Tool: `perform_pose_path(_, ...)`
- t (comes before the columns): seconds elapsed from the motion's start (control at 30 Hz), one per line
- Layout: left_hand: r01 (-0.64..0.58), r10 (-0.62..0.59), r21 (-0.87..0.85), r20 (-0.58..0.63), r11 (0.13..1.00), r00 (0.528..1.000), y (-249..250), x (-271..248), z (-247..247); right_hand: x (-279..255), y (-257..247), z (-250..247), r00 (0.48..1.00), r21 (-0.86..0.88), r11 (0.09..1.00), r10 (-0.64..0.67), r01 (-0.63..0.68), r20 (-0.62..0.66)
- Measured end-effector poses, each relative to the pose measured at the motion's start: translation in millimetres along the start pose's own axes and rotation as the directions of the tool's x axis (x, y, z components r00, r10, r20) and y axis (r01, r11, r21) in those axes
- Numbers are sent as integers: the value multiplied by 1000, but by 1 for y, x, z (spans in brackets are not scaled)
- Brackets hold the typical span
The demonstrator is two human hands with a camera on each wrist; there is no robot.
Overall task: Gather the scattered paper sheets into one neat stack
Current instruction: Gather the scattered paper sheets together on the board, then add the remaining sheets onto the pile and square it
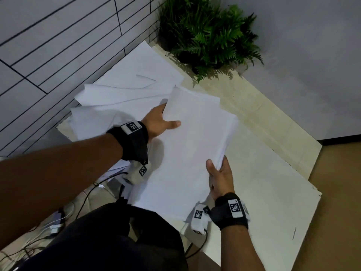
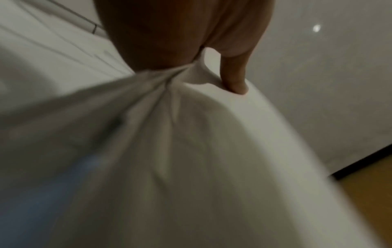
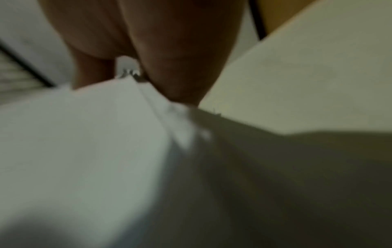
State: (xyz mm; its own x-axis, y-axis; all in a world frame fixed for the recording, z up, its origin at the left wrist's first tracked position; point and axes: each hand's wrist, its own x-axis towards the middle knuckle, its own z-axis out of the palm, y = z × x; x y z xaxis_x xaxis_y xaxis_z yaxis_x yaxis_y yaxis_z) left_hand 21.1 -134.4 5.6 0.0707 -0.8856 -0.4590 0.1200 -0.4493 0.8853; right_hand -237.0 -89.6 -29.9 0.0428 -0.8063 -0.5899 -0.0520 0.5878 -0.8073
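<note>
A bundle of white paper sheets [image 1: 187, 151] is held above the pale table [image 1: 273, 182], with both hands on it. My left hand [image 1: 162, 122] grips its left edge, thumb on top and fingers hidden underneath. My right hand [image 1: 218, 173] pinches its right edge, where several sheet edges fan out. More loose sheets [image 1: 127, 90] lie overlapping on the table's far left part. In the left wrist view the sheets [image 2: 169, 151] bunch and crease under my thumb. In the blurred right wrist view the paper [image 3: 84, 142] runs away from my fingers.
A green potted fern [image 1: 207, 34] stands at the table's far corner against the wall. A tiled wall [image 1: 58, 45] runs along the left. Cables and a small device [image 1: 56, 225] lie on the floor at the lower left. Brown floor [image 1: 336, 212] shows at right.
</note>
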Motion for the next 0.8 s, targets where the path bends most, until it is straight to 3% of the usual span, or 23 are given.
perform_pose_path(0.1, -26, 29, 46, -61, 999, 998, -8, 10, -28, 6, 5, -15, 980, -246, 967, -103, 59, -170)
perform_pose_path(0.13, -64, 83, 165, -111, 984, 990, -13, 15, -42, 6, 8, -22, 970, -266, 963, -102, 42, -219)
perform_pose_path(0.17, -83, 156, 390, -157, 917, 975, -18, 20, -58, 6, 12, -29, 959, -277, 961, -92, 16, -267)
perform_pose_path(0.23, 4, 211, 772, -179, 636, 961, -31, 28, -92, 4, 21, -42, 933, -299, 953, -74, -37, -352)
perform_pose_path(0.3, 128, 97, 871, -196, 475, 976, -42, 30, -119, 0, 30, -50, 905, -290, 954, -55, -77, -422)
perform_pose_path(0.37, 146, 17, 912, -165, 382, 986, -51, 28, -129, -4, 37, -51, 881, -283, 953, -41, -107, -471)
perform_pose_path(0.43, 129, 33, 945, -146, 302, 989, -55, 26, -128, -4, 44, -49, 864, -275, 950, -8, -151, -504)
perform_pose_path(0.5, 124, 64, 952, -147, 281, 987, -57, 27, -125, -3, 49, -49, 848, -251, 945, 46, -208, -529)
perform_pose_path(0.6, 102, 83, 940, -136, 325, 987, -59, 32, -122, -1, 56, -50, 829, -207, 944, 104, -256, -550)
perform_pose_path(0.73, 4, 167, 982, -36, 188, 985, -60, 36, -117, -3, 57, -50, 806, -145, 953, 138, -267, -576)
perform_pose_path(0.8, -37, 219, 979, -8, 200, 976, -60, 40, -118, -6, 59, -52, 801, -143, 950, 146, -276, -581)
